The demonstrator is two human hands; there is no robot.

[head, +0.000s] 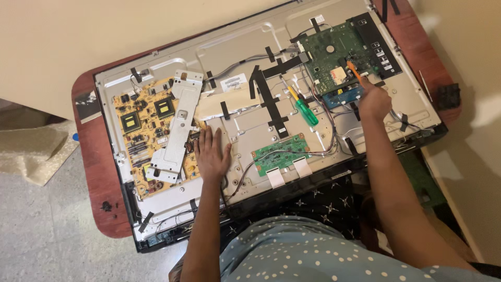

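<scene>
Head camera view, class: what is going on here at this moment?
A person is working on the opened back of a flat-screen television lying on a reddish-brown table. The right hand holds an orange-handled tool against the green main board. The left hand rests flat on the metal panel beside the yellow power board. A green-handled screwdriver lies loose on the panel between the hands.

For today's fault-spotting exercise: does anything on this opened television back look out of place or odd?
A green-handled screwdriver with a yellow collar lies loose across the grey metal back panel, among black tape strips. The red-brown wooden table beneath shows a worn, scuffed edge. Nothing looks spilled.
</scene>
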